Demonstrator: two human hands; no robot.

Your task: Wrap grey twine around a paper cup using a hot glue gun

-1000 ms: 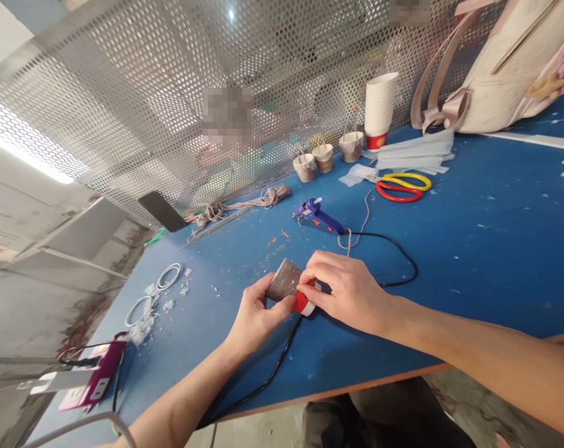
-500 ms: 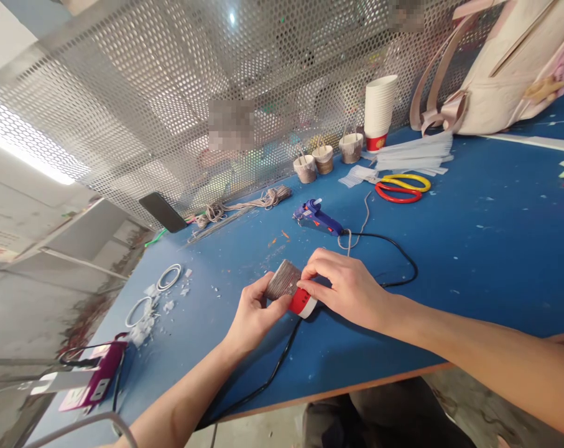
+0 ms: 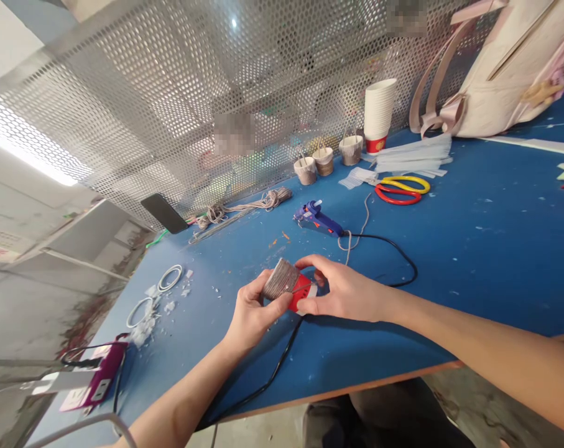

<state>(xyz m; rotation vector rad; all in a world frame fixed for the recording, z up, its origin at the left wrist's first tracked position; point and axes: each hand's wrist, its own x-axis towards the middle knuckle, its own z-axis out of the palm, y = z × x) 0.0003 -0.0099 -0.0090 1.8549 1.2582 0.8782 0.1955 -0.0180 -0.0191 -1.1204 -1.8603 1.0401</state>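
Note:
Both of my hands are on a small paper cup (image 3: 301,292) tilted on its side above the blue table. Grey-brown cord is wound round its narrower part, and the red printed band and white rim show at the right. My left hand (image 3: 256,311) grips the cord-wrapped end between thumb and fingers. Around the rim end, my right hand (image 3: 340,289) curves with its thumb below and fingers above, touching the cup. A strand of cord crosses the red band toward my right hand. Beyond the hands lies a blue glue gun (image 3: 318,218) with a loose grey cord (image 3: 366,214) beside it.
Scissors (image 3: 398,190), white strips (image 3: 412,155), a paper cup stack (image 3: 379,115) and several cord-wrapped cups (image 3: 305,171) stand along the perforated screen (image 3: 170,93). Cord bundles (image 3: 272,198) and a phone (image 3: 164,213) lie at left. A purple power strip (image 3: 104,376) is nearest left; a bag (image 3: 491,81) is far right.
My right hand has shifted from pinching at the cord's edge to spreading round the cup's rim end. The cup has turned slightly, and a strand now shows across the red band.

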